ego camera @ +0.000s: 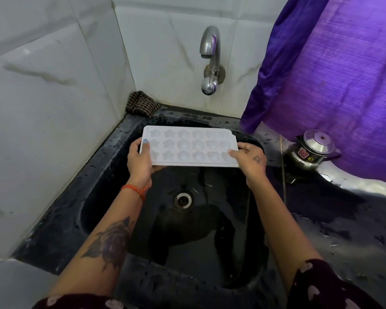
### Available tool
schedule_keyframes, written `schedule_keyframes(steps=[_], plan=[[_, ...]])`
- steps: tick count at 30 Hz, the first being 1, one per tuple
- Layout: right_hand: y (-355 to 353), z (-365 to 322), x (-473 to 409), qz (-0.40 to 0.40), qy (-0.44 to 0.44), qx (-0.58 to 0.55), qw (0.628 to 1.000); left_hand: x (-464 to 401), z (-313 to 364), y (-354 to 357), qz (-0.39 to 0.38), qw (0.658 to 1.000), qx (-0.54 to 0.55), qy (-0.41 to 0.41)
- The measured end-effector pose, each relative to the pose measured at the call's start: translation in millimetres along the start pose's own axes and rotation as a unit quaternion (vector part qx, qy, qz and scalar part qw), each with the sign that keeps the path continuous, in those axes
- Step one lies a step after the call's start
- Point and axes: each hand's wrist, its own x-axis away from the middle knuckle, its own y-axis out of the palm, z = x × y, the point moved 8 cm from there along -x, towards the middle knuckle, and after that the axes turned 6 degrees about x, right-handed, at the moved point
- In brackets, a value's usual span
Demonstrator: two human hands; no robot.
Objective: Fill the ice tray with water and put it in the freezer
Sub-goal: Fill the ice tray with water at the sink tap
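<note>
ice tray (188, 146), white with 3 rows of moulded cells, sits mid-frame over the black sink (112, 152), below the tap (210, 54) at upper centre. your left hand (139, 162) grips its left end, thumb on top and fingers curled beneath. your right hand (250, 159) pinches the right end, fingers over the rim. no water runs from the tap.
</note>
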Motion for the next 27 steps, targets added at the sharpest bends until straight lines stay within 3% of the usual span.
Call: schedule_keyframes(steps=[3, 10, 21, 27], plan=[[3.9, -24.4, -15.7, 0.034, -0.02, 0.034, 0.999, -13.7, 2.2, -2.3, 0.006, 1.0, 0.012, -0.012], [35.0, -104.7, -55.7, 0.067, -0.189, 0.109, 0.974, -33.9, 2.7, 1.4, 0.006, 0.998, 0.05, -0.039], [76.7, -155.7, -105.0, 0.047, -0.305, 0.236, 0.921, -54.4, 0.5, 12.7, 0.0, 0.999, 0.036, -0.038], [83.8, -161.3, -112.3, 0.054, -0.353, 0.366, 0.859, -57.5, 0.7, 21.2, -0.004, 0.998, 0.043, -0.045]])
